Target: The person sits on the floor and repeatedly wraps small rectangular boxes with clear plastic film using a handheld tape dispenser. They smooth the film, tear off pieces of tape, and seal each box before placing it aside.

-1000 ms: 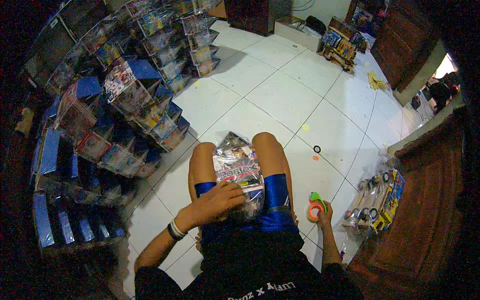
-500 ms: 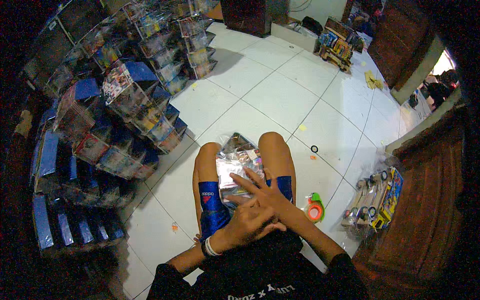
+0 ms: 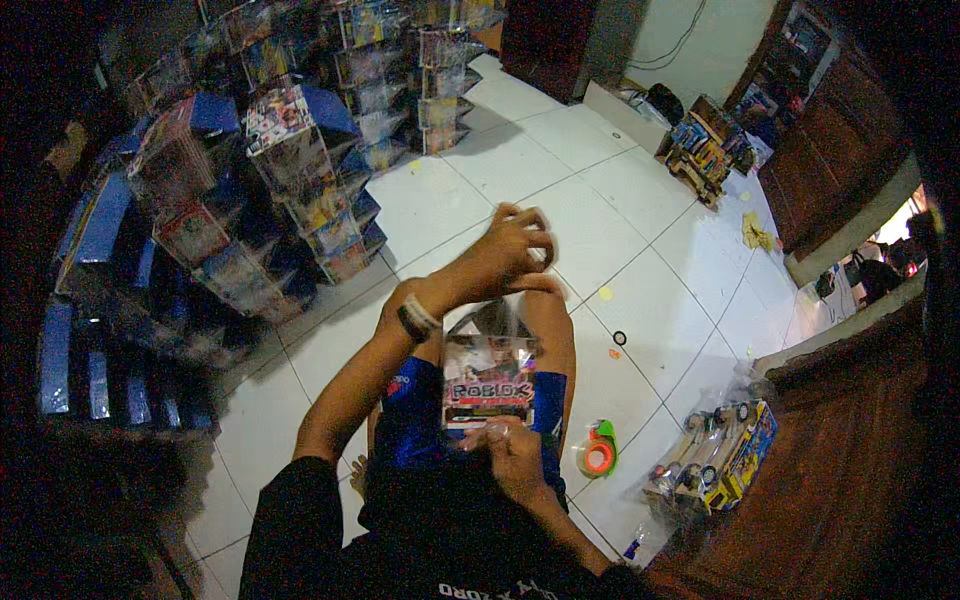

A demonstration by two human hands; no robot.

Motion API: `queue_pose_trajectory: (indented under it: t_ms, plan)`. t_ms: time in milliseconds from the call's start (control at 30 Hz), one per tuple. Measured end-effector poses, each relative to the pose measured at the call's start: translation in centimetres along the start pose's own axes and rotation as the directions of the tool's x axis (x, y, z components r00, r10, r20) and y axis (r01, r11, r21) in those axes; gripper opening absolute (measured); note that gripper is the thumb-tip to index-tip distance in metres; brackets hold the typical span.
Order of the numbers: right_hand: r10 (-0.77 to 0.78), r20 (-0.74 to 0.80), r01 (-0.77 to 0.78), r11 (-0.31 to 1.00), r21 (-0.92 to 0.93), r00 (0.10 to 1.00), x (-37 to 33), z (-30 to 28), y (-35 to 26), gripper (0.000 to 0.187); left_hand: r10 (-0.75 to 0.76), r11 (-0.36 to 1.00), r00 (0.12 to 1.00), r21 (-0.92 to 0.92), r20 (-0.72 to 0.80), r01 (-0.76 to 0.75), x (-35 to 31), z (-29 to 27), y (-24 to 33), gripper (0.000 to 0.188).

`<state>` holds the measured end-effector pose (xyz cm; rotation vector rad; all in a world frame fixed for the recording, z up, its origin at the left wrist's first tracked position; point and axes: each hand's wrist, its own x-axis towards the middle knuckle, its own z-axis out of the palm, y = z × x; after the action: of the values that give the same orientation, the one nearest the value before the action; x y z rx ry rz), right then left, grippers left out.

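Note:
A clear plastic-wrapped package [image 3: 490, 385] with a printed picture card lies on my lap between my thighs. Its dark, pointed far end shows near my knees. My right hand [image 3: 512, 458] is closed at the package's near edge, its fingertips pinching the clear wrapping. Beyond the far end, my left hand [image 3: 515, 250] is raised over my knees, fingers curled but apart, thumb stretched out to the right. Slight motion blur softens that hand, and I make out nothing held in it. A light band and a dark band circle my left wrist.
Tall stacks of plastic-wrapped boxes [image 3: 300, 180] fill the left side. On the tiled floor at right are an orange-and-green tape dispenser [image 3: 599, 455], a small black ring [image 3: 620, 338] and a wrapped toy truck [image 3: 715, 450]. Another toy truck [image 3: 700, 150] stands farther back, before a wooden door [image 3: 830, 85].
My hands were crossed together over the package's near part. Now the left has swung forward past its far end, and the right has drawn back to its near edge. The view has shifted.

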<state>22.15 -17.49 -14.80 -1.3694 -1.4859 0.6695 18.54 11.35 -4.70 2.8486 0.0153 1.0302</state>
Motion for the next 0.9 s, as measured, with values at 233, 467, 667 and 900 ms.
queue_pose_trajectory:
  t_ms: [233, 467, 667, 900]
  plan:
    - [0.233, 0.043, -0.235, 0.97, 0.057, 0.972, -5.0, -2.4, 0.1, 0.058, -0.81, 0.469, 0.559, -0.767, -0.176, 0.439, -6.1, 5.4, 2.2, 0.039]
    - [0.444, 0.007, -0.442, 0.889, 0.119, 0.896, -7.4, -3.1, 1.2, 0.03, -0.999, 0.032, 0.031, -0.462, -0.01, 0.886, -24.1, 15.0, 5.3, 0.048]
    - [0.491, 0.119, -0.502, 0.86, 0.093, 0.863, -7.7, -4.2, 2.2, 0.053, -0.984, 0.111, 0.017, -0.531, -0.179, 0.84, -24.4, 15.0, 4.4, 0.038]
    - [0.53, 0.12, -0.537, 0.843, 0.025, 0.839, -7.6, -3.9, 2.5, 0.048, -0.98, 0.103, -0.019, -0.591, -0.196, 0.8, -23.1, 12.6, 4.9, 0.046]
